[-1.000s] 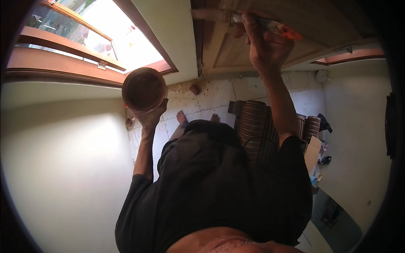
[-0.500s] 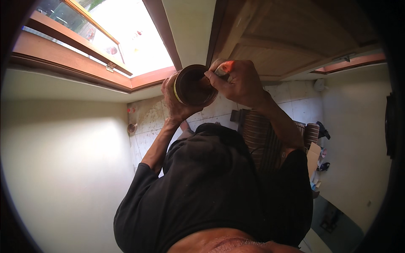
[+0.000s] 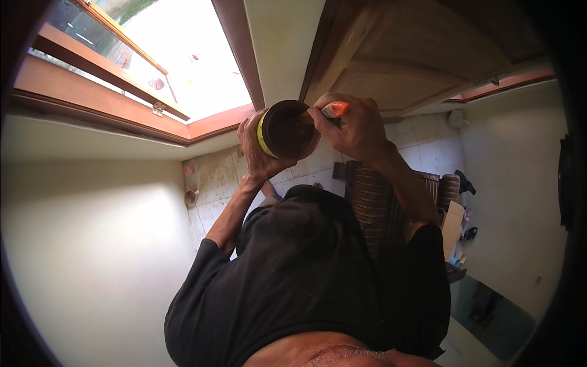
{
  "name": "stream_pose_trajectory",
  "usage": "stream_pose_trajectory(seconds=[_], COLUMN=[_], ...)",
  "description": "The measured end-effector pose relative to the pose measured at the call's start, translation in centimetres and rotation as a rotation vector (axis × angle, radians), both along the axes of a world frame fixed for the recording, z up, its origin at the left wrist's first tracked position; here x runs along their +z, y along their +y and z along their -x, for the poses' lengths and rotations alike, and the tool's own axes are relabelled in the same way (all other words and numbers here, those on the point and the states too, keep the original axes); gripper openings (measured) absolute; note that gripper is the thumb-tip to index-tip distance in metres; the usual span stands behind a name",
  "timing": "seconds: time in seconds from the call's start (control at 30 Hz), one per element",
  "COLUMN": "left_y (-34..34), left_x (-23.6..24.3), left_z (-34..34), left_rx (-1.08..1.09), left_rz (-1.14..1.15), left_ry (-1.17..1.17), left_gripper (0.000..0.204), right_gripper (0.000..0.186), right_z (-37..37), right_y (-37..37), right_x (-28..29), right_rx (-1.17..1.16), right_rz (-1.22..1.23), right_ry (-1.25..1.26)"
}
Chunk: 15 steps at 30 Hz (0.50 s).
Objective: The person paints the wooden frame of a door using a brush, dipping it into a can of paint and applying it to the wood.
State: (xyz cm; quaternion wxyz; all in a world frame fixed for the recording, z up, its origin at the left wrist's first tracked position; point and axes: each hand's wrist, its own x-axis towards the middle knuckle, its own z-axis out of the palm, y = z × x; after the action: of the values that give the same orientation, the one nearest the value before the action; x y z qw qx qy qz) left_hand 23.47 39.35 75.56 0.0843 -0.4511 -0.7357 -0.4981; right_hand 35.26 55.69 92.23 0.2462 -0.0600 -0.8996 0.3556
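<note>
My left hand (image 3: pixel 260 153) grips a round open can (image 3: pixel 284 134) with a yellow band and dark brown paint inside, held tilted in front of my chest. My right hand (image 3: pixel 351 131) is closed on a paintbrush (image 3: pixel 335 109) with an orange-tipped handle. The brush's lower end reaches into the can, so its bristles are hidden. Beyond the right hand stands a panelled wooden door (image 3: pixel 416 49), with pale bare-looking wood in a darker frame.
An open wooden-framed window (image 3: pixel 220 116) is at upper left beside a wall (image 3: pixel 79 238). Below are a tiled floor (image 3: pixel 211 217), a striped sofa (image 3: pixel 373 214), a cardboard piece (image 3: pixel 452 226) and a small copper-coloured object (image 3: pixel 192 197) near the wall.
My right hand has come down from the door to the can with the brush, and my left hand has brought the can rightward toward it.
</note>
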Motion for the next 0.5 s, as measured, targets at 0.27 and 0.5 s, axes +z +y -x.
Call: stream_pose_trajectory(seconds=[0.27,0.5], left_y=[0.2,1.1], left_x=[0.1,0.5], left_z=[1.5,2.3], left_rx=[-0.032,-0.142], left_rz=[0.052,0.066], left_ry=[-0.081,-0.157], left_gripper=[0.103,0.103], right_gripper=[0.011,0.009], right_z=[-0.5,-0.6], right_y=[-0.9,-1.5], right_x=[1.7,-0.4], right_rx=[0.162,0.206], right_rz=[-0.304,-0.022], right_ry=[0.122,0.084])
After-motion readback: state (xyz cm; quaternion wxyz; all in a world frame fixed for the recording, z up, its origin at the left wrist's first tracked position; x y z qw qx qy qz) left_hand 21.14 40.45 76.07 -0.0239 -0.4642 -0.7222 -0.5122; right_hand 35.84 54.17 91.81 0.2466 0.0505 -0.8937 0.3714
